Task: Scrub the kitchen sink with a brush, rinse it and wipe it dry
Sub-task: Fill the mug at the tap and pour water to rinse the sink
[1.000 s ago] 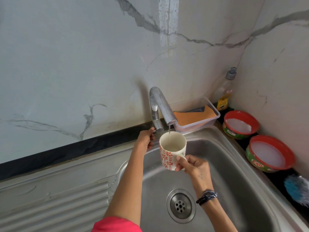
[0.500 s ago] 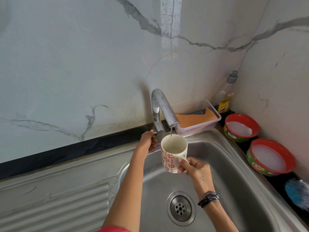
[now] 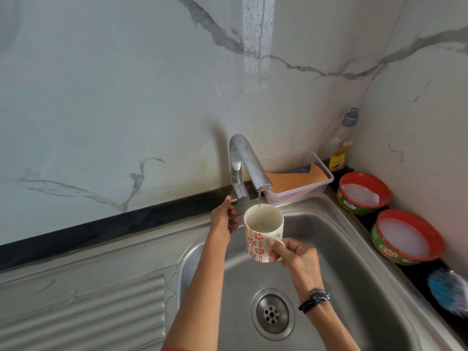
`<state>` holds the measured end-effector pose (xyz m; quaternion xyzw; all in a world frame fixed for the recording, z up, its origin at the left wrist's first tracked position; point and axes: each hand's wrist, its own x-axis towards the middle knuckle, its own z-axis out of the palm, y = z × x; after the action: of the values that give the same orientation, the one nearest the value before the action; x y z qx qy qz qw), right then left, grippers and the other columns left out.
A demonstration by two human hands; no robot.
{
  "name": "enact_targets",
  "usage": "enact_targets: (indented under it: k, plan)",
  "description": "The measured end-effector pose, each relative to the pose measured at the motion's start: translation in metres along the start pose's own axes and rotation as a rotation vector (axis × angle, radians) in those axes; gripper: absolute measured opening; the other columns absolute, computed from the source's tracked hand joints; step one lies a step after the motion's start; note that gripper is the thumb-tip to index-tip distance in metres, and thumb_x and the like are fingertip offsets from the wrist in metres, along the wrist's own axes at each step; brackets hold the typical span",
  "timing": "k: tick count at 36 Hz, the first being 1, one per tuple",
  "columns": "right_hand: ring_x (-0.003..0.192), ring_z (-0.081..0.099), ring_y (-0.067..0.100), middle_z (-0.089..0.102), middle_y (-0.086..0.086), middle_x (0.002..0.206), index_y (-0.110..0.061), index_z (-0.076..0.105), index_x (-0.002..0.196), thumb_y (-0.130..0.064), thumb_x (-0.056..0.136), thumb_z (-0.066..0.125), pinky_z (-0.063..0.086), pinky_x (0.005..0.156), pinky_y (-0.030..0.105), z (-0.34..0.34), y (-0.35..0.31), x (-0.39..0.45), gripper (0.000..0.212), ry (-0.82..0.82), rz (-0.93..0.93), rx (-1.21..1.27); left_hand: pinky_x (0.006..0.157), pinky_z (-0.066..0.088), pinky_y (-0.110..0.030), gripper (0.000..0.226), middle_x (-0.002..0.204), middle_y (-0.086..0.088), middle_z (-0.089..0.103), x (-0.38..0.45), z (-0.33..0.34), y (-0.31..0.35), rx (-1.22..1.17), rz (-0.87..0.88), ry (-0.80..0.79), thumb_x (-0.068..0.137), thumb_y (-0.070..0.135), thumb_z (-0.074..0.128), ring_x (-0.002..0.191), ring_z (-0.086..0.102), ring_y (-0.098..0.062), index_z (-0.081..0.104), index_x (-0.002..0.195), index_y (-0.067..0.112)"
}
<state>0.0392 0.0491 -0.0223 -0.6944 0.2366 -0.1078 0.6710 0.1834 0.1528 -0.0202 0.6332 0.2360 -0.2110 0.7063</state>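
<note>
A: Sink first, from the head camera: how does it look?

B: Stainless steel, dull grey, with a round perforated drain low in the basin and a ribbed drainboard to its left.

A: And the hands?

B: The right hand grasps the handle of a white mug with red flowers, held upright above the basin under the faucet. A thin stream of water falls into it. The left hand is closed around something at the faucet's base, which I cannot make out.

A: The brush?

B: A blue-and-white bristled thing lies on the right ledge, well apart from both hands.
</note>
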Motion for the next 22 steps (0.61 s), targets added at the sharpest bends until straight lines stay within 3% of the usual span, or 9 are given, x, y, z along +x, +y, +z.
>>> enact_targets:
  k: [4, 8, 11, 14, 18, 22]
  plan:
    - [0.060, 0.047, 0.009, 0.061, 0.004, 0.056, -0.014, 0.062, 0.048, -0.037, 0.067, 0.063, 0.037, 0.065, 0.026, 0.000, -0.002, 0.000, 0.030, -0.011, 0.024, 0.003, 0.046, 0.032, -0.021, 0.037, 0.058, -0.001, 0.043, 0.001, -0.002, -0.001, 0.033, 0.064, 0.023, 0.096, 0.030, 0.049, 0.047, 0.036, -0.013, 0.044, 0.063, 0.013]
    - [0.055, 0.045, 0.007, 0.056, 0.000, 0.051, -0.007, 0.058, 0.050, -0.035, 0.067, 0.062, 0.035, 0.061, 0.022, -0.005, -0.004, 0.001, 0.033, -0.017, 0.005, -0.010, 0.047, 0.031, -0.021, 0.036, 0.054, -0.001, 0.045, 0.003, -0.001, -0.003, 0.020, 0.086, 0.041, 0.096, 0.027, 0.049, 0.044, 0.038, -0.012, 0.045, 0.063, 0.014]
    - [0.052, 0.043, 0.004, 0.052, -0.005, 0.047, -0.015, 0.054, 0.044, -0.031, 0.072, 0.065, 0.033, 0.056, 0.018, -0.008, -0.003, 0.004, 0.034, -0.012, -0.014, -0.058, 0.049, 0.038, -0.023, 0.035, 0.055, -0.003, 0.049, 0.003, -0.001, -0.002, 0.090, 0.161, 0.056, 0.095, 0.026, 0.050, 0.046, 0.043, -0.014, 0.047, 0.063, 0.012]
    - [0.050, 0.043, 0.003, 0.051, -0.005, 0.046, -0.017, 0.051, 0.042, -0.033, 0.071, 0.062, 0.033, 0.056, 0.020, -0.011, 0.001, 0.008, 0.034, -0.005, -0.026, -0.082, 0.059, 0.046, -0.030, 0.036, 0.058, -0.004, 0.055, 0.002, -0.002, 0.008, 0.393, 0.351, 0.097, 0.095, 0.030, 0.051, 0.050, 0.050, -0.015, 0.052, 0.064, 0.011]
    - [0.049, 0.042, 0.002, 0.051, -0.005, 0.046, -0.018, 0.051, 0.042, -0.016, 0.082, 0.066, 0.034, 0.058, 0.023, -0.010, 0.010, 0.009, 0.044, 0.005, -0.025, -0.094, 0.070, 0.051, -0.037, 0.032, 0.069, -0.009, 0.066, -0.008, 0.002, 0.026, 0.862, 0.590, 0.140, 0.095, 0.029, 0.046, 0.066, 0.064, -0.026, 0.059, 0.073, 0.008]
    - [0.050, 0.045, 0.002, 0.053, -0.005, 0.047, -0.018, 0.054, 0.043, -0.030, 0.074, 0.064, 0.037, 0.059, 0.023, -0.007, 0.010, 0.007, 0.034, -0.009, -0.003, -0.078, 0.074, 0.052, -0.037, 0.027, 0.090, -0.012, 0.067, -0.023, 0.020, 0.043, 1.300, 0.781, 0.167, 0.096, 0.023, 0.047, 0.086, 0.064, -0.029, 0.063, 0.092, 0.001]
